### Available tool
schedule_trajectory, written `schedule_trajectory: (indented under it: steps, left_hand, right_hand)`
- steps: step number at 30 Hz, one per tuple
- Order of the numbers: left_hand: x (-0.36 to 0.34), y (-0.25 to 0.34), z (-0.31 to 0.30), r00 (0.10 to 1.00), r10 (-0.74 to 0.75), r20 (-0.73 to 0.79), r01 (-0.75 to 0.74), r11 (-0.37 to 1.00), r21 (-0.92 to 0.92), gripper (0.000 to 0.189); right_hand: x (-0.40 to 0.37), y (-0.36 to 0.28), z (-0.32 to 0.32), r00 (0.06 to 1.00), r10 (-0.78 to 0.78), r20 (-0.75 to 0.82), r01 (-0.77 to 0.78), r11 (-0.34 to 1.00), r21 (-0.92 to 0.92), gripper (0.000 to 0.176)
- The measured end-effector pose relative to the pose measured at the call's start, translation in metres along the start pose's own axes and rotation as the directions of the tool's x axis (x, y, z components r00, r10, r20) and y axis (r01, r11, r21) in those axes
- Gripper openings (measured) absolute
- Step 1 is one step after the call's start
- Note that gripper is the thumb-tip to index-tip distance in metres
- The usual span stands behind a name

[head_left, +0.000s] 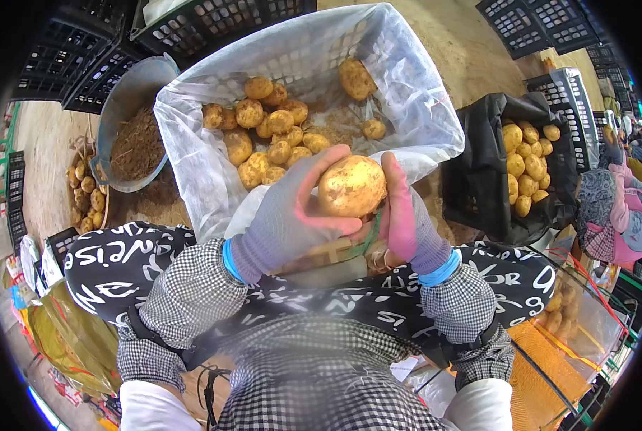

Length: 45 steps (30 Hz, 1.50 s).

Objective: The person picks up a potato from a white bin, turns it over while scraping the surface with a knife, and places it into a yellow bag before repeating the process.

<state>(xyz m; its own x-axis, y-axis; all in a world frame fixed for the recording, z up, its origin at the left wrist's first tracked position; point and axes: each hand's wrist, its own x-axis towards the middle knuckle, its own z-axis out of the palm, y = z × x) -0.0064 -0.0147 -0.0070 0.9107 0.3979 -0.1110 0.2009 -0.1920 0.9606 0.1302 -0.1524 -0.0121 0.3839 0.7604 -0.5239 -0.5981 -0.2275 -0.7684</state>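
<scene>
A large yellow potato point(352, 187) with soil on its skin is held between my two gloved hands, in front of my lap. My left hand point(292, 208), in a grey and pink glove, curls its thumb and fingers around the potato's left side. Against its right side presses my right hand point(406, 215), in a matching glove, with its fingers partly hidden behind the potato. Just beyond my hands is a crate lined with clear plastic point(213, 79). Several dirt-covered potatoes point(281, 129) lie inside it, mostly on the left.
On the left stands a bucket point(105, 154) of soil, beside a basket of small potatoes point(87, 194). A black-lined crate point(475, 165) with several potatoes is on the right. Black crates point(228, 25) line the back. Other people point(619, 208) are at far right.
</scene>
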Motion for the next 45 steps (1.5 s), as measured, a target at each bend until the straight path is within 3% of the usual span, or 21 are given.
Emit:
schedule_trajectory:
  steps: [3, 6, 9, 14, 17, 24, 26, 27, 29, 31, 32, 33, 34, 36, 37, 39, 40, 43, 44, 45]
  left_hand:
    - [-0.001, -0.002, 0.0, 1.0, -0.009, 0.016, 0.01, 0.999, -0.052, 0.088]
    - [-0.001, 0.001, 0.0, 0.999, -0.035, 0.018, 0.037, 0.996, -0.078, 0.088]
    - [-0.003, -0.004, 0.003, 1.0, -0.03, -0.01, 0.028, 0.991, -0.131, 0.086]
    - [-0.005, 0.01, -0.001, 0.997, 0.058, -0.042, -0.056, 0.997, 0.055, 0.08]
    - [-0.005, 0.016, -0.003, 0.996, 0.081, -0.047, -0.075, 0.989, 0.129, 0.079]
    - [-0.009, 0.018, -0.002, 0.991, 0.112, -0.069, -0.099, 0.981, 0.164, 0.073]
    - [-0.008, 0.008, -0.004, 0.983, 0.181, -0.01, -0.177, 0.97, 0.165, 0.067]
    - [-0.008, 0.006, -0.006, 0.976, 0.215, 0.019, -0.216, 0.963, 0.164, 0.064]
    - [-0.008, 0.009, -0.007, 0.993, 0.033, 0.115, 0.009, 0.941, -0.339, 0.07]
    - [-0.005, 0.012, -0.01, 0.986, -0.058, 0.157, 0.138, 0.811, -0.569, 0.078]
    - [0.0, 0.012, -0.014, 0.99, -0.083, 0.118, 0.136, 0.801, -0.582, 0.083]
    - [0.002, 0.006, -0.012, 0.991, -0.086, 0.105, 0.133, 0.763, -0.632, 0.091]
    - [0.004, 0.0, -0.01, 0.992, -0.088, 0.093, 0.128, 0.722, -0.68, 0.1]
    - [-0.001, -0.007, -0.007, 0.986, -0.103, 0.13, 0.162, 0.774, -0.612, 0.099]
    - [0.0, -0.01, -0.006, 0.983, -0.107, 0.151, 0.176, 0.796, -0.579, 0.098]
    - [0.002, -0.012, -0.006, 0.985, -0.081, 0.151, 0.165, 0.68, -0.714, 0.096]
    - [0.004, -0.008, -0.008, 0.986, -0.089, 0.139, 0.163, 0.661, -0.733, 0.095]
    - [0.005, 0.006, -0.013, 0.98, -0.115, 0.162, 0.198, 0.521, -0.83, 0.09]
    - [0.004, 0.012, -0.017, 0.979, -0.129, 0.156, 0.199, 0.466, -0.862, 0.088]
    - [0.004, 0.004, -0.017, 0.979, -0.033, 0.203, 0.197, 0.433, -0.879, 0.086]
  right_hand:
    - [-0.002, -0.006, 0.007, 0.995, 0.091, -0.03, -0.087, 0.99, 0.112, 0.06]
    - [-0.006, -0.015, 0.016, 0.987, 0.141, -0.075, -0.134, 0.987, 0.089, 0.06]
    - [-0.002, -0.008, 0.006, 0.98, 0.2, 0.014, -0.2, 0.975, 0.097, 0.063]
    - [0.001, -0.005, 0.01, 0.947, 0.315, 0.059, -0.32, 0.924, 0.207, 0.071]
    - [-0.001, -0.006, -0.002, 0.912, 0.354, 0.206, -0.395, 0.894, 0.213, 0.071]
    - [0.002, 0.003, 0.002, 0.909, 0.288, 0.303, -0.404, 0.791, 0.46, 0.066]
    - [0.003, 0.004, 0.0, 0.906, 0.238, 0.35, -0.398, 0.762, 0.511, 0.064]
    - [0.004, 0.003, 0.0, 0.921, 0.22, 0.323, -0.357, 0.808, 0.469, 0.065]
    - [0.005, 0.001, -0.002, 0.953, 0.142, 0.268, -0.24, 0.891, 0.384, 0.065]
    - [0.001, -0.003, -0.001, 0.978, -0.01, 0.208, -0.055, 0.951, 0.303, 0.065]
    - [-0.002, -0.006, 0.001, 0.977, -0.105, 0.187, 0.053, 0.963, 0.264, 0.066]
    - [-0.003, -0.01, 0.005, 0.964, -0.2, 0.175, 0.183, 0.977, 0.11, 0.067]
    - [-0.003, -0.016, 0.008, 0.938, -0.297, 0.179, 0.309, 0.95, -0.045, 0.069]
    - [-0.001, -0.013, 0.01, 0.872, -0.449, 0.195, 0.488, 0.824, -0.287, 0.074]
    - [0.0, -0.01, 0.008, 0.883, -0.427, 0.196, 0.469, 0.801, -0.372, 0.073]
    - [-0.002, -0.008, 0.008, 0.908, -0.38, 0.179, 0.413, 0.735, -0.537, 0.072]
    - [-0.003, -0.016, 0.01, 0.933, -0.319, 0.166, 0.359, 0.802, -0.478, 0.068]
    - [-0.003, -0.025, 0.006, 0.888, -0.363, 0.282, 0.429, 0.876, -0.222, 0.064]
    - [-0.002, -0.023, 0.006, 0.89, -0.371, 0.265, 0.434, 0.866, -0.247, 0.056]
    - [-0.002, -0.021, 0.006, 0.892, -0.378, 0.247, 0.439, 0.857, -0.272, 0.048]
